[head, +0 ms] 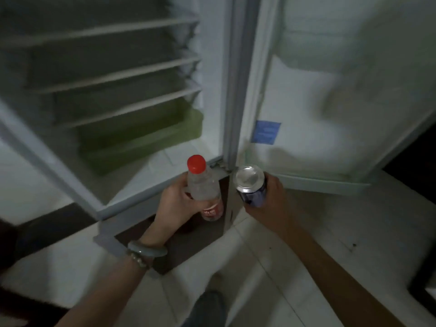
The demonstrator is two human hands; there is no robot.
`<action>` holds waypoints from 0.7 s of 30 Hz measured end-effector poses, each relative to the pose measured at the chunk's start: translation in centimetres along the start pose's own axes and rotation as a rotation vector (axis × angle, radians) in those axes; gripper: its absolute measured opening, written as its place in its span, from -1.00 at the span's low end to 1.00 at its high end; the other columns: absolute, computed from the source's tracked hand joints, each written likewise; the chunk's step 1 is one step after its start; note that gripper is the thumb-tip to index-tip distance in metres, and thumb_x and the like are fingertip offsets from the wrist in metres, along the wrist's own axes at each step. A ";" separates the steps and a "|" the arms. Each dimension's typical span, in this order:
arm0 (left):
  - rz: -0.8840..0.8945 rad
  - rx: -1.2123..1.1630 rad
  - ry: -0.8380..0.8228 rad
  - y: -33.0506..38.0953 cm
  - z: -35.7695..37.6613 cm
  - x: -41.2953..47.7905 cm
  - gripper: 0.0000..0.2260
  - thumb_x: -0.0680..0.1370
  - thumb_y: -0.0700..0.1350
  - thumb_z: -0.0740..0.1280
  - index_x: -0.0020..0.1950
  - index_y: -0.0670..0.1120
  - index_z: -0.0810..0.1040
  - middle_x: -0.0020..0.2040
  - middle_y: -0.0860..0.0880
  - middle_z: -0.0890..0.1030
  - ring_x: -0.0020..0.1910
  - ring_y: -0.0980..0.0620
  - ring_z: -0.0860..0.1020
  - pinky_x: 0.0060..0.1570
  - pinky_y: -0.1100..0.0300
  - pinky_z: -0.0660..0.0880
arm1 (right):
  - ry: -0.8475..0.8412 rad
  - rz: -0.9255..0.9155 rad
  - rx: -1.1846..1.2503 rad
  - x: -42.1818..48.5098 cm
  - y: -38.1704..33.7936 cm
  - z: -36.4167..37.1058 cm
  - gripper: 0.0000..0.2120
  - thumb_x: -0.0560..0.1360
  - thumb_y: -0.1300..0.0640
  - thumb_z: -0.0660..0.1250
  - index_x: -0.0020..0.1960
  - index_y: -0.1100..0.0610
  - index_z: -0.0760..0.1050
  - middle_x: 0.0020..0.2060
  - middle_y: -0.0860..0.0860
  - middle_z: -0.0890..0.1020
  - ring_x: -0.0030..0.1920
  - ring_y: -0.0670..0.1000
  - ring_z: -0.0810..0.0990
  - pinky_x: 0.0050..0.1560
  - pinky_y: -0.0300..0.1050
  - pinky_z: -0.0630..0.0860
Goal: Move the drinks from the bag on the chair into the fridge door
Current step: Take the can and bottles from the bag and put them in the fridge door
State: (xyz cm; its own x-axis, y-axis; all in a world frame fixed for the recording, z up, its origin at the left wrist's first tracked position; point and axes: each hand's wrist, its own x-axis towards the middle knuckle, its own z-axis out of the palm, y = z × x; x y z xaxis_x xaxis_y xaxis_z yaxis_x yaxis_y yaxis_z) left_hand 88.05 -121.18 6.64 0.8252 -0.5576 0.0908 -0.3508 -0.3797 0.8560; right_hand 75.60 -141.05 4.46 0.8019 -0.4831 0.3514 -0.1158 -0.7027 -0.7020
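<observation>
My left hand grips a clear water bottle with a red cap and a red label, held upright low in front of the open fridge. A blue drink can with a silver top is held upright in my right hand, just below the bottom corner of the fridge door. The door stands open to the right, its white inner side blurred. The bag and the chair are out of view.
The fridge interior on the left has several white shelves and a green drawer at the bottom. A blue sticker is on the door's inner side. Pale floor tiles lie below, with a dark strip under the fridge.
</observation>
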 end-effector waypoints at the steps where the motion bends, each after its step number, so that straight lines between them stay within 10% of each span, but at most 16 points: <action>1: 0.025 -0.004 -0.026 1.1 0.8 1.4 -0.57 0.23 -0.02 0.60 -0.06 0.23 0.46 -0.16 0.32 0.55 -0.18 0.49 0.51 -0.20 0.49 0.44 | 0.046 0.030 -0.012 0.5 0.5 -1.0 -0.51 0.19 0.11 0.46 0.07 0.18 0.43 -0.09 0.18 0.56 -0.07 0.20 0.56 -0.10 0.06 0.53; 8: 0.170 -0.061 -0.146 7.7 5.9 11.2 -0.49 0.24 0.08 0.58 0.13 0.08 0.52 -0.03 0.12 0.63 -0.07 0.12 0.61 -0.02 0.08 0.57 | 0.263 0.191 -0.018 3.8 4.2 -5.5 -0.56 0.16 0.13 0.43 0.00 0.17 0.43 -0.14 0.16 0.55 -0.12 0.16 0.56 -0.17 0.12 0.52; 13: 0.247 -0.039 -0.234 9.9 9.8 15.4 -0.52 0.28 0.07 0.55 0.14 0.04 0.50 -0.06 0.12 0.59 -0.09 0.14 0.56 -0.16 0.36 0.45 | 0.308 0.273 -0.084 4.8 7.1 -7.2 -0.51 0.16 0.07 0.40 0.06 0.12 0.43 -0.09 0.10 0.55 -0.05 0.14 0.54 -0.12 0.11 0.52; 21: 0.204 0.057 -0.299 8.6 15.5 18.0 -0.38 0.25 0.26 0.44 0.24 0.07 0.43 0.08 0.03 0.61 0.05 -0.01 0.57 0.03 -0.03 0.53 | 0.375 0.363 -0.110 5.0 10.4 -8.3 -0.49 0.17 0.07 0.41 0.10 0.10 0.43 -0.06 0.09 0.54 -0.04 0.09 0.54 -0.09 0.06 0.52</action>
State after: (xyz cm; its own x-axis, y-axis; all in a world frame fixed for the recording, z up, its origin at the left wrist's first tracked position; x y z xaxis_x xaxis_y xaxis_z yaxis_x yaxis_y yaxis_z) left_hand 93.02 -145.90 7.72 0.5726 -0.8140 0.0974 -0.5260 -0.2737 0.8053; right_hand 73.56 -155.15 4.06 0.4363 -0.8448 0.3098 -0.4237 -0.4967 -0.7575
